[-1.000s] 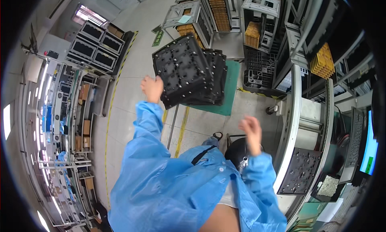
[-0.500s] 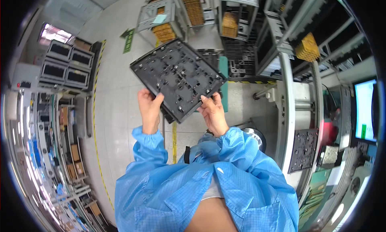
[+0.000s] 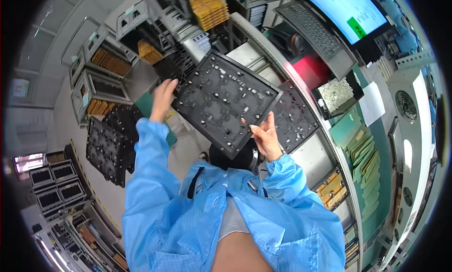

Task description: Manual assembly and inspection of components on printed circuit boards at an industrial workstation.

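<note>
While the right hand [image 3: 267, 139] pinches one edge of the black tray [image 3: 207, 105], which is held left of the second tray [image 3: 301, 119] and partly hides it, the left hand [image 3: 164, 100] is farther left, its grip unclear; a firm two-sided hold, kept level, should best steady the small pieces [image 3: 229, 144] aboard.
</note>
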### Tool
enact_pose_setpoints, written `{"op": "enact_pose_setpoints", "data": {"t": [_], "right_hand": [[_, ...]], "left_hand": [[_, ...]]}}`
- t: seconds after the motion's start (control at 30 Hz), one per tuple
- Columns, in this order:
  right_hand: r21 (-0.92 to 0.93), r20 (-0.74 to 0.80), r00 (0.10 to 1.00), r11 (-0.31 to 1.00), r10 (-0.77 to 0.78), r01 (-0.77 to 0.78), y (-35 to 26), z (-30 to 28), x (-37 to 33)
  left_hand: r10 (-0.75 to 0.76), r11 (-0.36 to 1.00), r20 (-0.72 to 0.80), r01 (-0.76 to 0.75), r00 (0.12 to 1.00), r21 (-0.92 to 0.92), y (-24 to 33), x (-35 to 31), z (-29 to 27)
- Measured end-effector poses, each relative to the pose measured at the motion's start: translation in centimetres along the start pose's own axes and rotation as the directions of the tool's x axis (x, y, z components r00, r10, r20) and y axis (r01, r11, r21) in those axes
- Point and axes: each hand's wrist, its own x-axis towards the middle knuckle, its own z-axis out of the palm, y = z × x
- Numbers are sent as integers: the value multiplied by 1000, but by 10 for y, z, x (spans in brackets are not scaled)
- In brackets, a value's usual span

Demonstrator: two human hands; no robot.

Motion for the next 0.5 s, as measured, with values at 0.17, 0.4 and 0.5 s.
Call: {"op": "enact_pose_setpoints", "data": {"t": [0.17,0.4,0.5], "right_hand": [[45,-191,980,998,57,-50,-16,-54,42],[-16,-561,827,998,40,-59,27,-64,131],[-14,-659,749,995,65,-98,12,-63,153]], "left_hand": [[-436,807,495,570,752,-155,63,101,103],[-222,931,510,337,831,-143,-15,226,150],[-245,929,613,364,751,-75,47,236,156]]}}
